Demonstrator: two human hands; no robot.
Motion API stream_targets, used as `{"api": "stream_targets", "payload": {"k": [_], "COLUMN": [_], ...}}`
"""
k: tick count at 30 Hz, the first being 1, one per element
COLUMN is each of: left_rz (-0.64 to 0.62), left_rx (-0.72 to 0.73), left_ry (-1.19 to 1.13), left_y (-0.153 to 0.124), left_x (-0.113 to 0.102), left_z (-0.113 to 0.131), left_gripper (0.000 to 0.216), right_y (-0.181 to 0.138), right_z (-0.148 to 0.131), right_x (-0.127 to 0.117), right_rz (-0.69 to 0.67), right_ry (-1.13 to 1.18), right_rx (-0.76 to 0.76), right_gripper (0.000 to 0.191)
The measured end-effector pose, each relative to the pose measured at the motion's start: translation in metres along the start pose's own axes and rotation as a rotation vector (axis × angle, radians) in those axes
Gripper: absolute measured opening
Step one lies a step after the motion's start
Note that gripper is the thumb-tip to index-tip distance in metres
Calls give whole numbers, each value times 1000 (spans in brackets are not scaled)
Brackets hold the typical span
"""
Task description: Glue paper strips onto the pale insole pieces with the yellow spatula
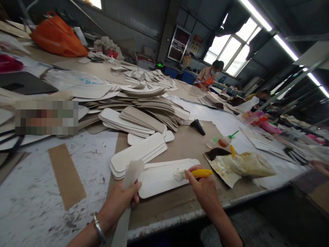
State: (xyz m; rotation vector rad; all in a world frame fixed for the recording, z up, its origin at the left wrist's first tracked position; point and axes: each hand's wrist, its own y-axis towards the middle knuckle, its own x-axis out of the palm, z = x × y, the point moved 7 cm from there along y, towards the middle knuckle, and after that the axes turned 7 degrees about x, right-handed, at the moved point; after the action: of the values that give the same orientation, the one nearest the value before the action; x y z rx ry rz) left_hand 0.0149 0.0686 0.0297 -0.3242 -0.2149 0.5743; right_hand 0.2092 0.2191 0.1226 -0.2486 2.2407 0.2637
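Observation:
My left hand (pixel 120 200), with a bracelet at the wrist, is closed around a long pale strip (pixel 134 171) that stands up above the thumb and hangs down below the fist. In my right hand (pixel 204 188) is a brush (pixel 202 173) with a yellow handle. Its white, clotted head touches or hovers just over a white board with rounded ends (pixel 156 183); I cannot tell which. That board lies on top of another one, beside my left fingers. Behind it rests a small stack of similar boards (pixel 138 152).
Many more boards (pixel 144 118) are heaped further back. On the right lie a glue-smeared bag (pixel 253 164), a small bottle with a green tip (pixel 226 140) and a black cone (pixel 197 127). A brown strip (pixel 67 175) lies left. Another person (pixel 207 77) works beyond.

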Motion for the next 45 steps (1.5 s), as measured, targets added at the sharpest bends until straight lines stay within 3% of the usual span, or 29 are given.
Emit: {"api": "stream_targets", "payload": {"k": [5, 12, 16, 20, 23, 26, 30, 32, 36, 38, 40, 45], "left_rz": [39, 23, 28, -5, -85, -134, -136, -136, -135, -129, -118, -52], "left_rx": [3, -10, -35, -58, -59, -15, -3, -17, -27, -20, -17, 3], "left_ry": [-21, -29, -88, -122, -77, -42, -49, -44, -8, 7, 6, -31], "left_y": [-1, -2, -2, 2, 4, 1, -2, 0, 3, 2, 1, 3], "left_x": [-1, 0, 1, 1, 3, 4, 4, 5, 4, 3, 3, 1], "left_z": [0, 1, -1, -12, -16, -8, -2, -4, -8, -7, -5, -3], "left_gripper": [34, 36, 38, 44, 42, 42, 38, 37, 37, 36, 35, 35], "right_y": [12, 12, -9, -44, -54, -45, -21, -18, -28, -23, -7, 27], "right_z": [14, 0, -19, -57, -72, -63, -32, -24, -27, -24, -9, 27], "right_x": [-23, -43, -13, 23, 42, 43, 10, 2, 24, 29, 16, -45], "right_rz": [154, 288, 133, -28, -154, -190, 47, 95, -132, -175, -76, 230], "right_ry": [-121, -227, -164, 121, 360, 394, 221, 195, 375, 374, 245, -67], "right_rx": [-101, -283, -316, -334, -219, -170, -182, -133, 1, 2, -20, -55], "right_gripper": [27, 27, 17, 11, 6, 8, 15, 18, 24, 26, 26, 32]}}
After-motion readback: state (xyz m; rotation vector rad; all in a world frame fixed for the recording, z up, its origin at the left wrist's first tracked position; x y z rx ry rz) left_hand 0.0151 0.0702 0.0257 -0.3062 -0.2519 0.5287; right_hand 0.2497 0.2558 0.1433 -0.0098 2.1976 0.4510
